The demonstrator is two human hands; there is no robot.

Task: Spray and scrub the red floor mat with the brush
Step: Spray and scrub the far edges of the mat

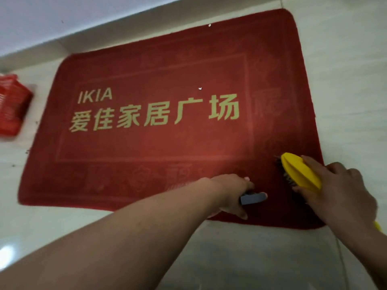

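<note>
Head view: right hand (335, 185) grips brush (299, 172) on mat (159, 143), left hand (232, 193) grips grey object (252, 198), basket (12, 105) nearby.

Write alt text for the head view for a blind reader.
The right hand holds a yellow brush, bristles on a red mat. The left hand grips a grey object beside it. A red basket sits left of the mat.

Indoor light moderate and uneven. Brighter patch at centre of mat (159, 143); its lower right corner lies in shadow. Glare spot on floor (6, 255), lower left. The red basket (10, 105) is blurred. Wide-angle bending at edges; overall softness.
</note>
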